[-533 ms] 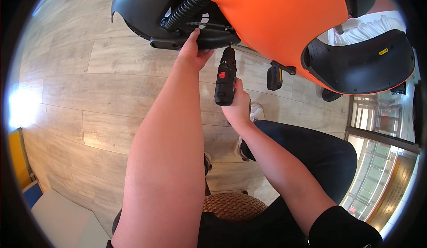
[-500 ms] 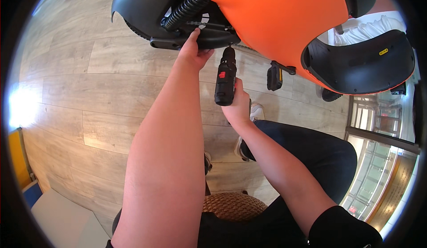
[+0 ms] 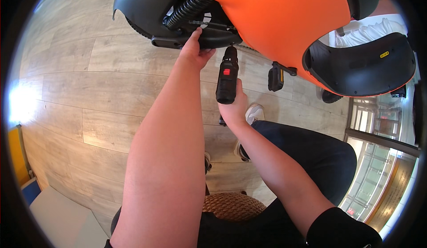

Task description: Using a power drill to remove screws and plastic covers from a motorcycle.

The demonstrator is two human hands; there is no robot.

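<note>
My left hand (image 3: 196,52) grips the lower edge of a black chain guard (image 3: 218,39), its thumb up on the guard and the other fingers curled beneath. The guard runs along the rear wheel of an orange and black electric bike (image 3: 284,21). Wrapped around the handle of a black cordless drill (image 3: 227,79) with a red mark, my right hand (image 3: 235,103) keeps it pointed away from me. The drill's tip meets the guard's underside near its right end; what it touches there is too small to make out.
A black pedal (image 3: 275,78) sticks out right of the drill. Above the guard are a coil spring shock (image 3: 187,10) and a black rear fender (image 3: 138,3). A woven stool (image 3: 233,207) is under me on the wood floor (image 3: 120,92). A glass railing (image 3: 362,185) stands at right.
The drill has turned slightly, and my right wrist has shifted a little left, with the drill's base now showing below the hand. My left hand keeps its hold on the guard.
</note>
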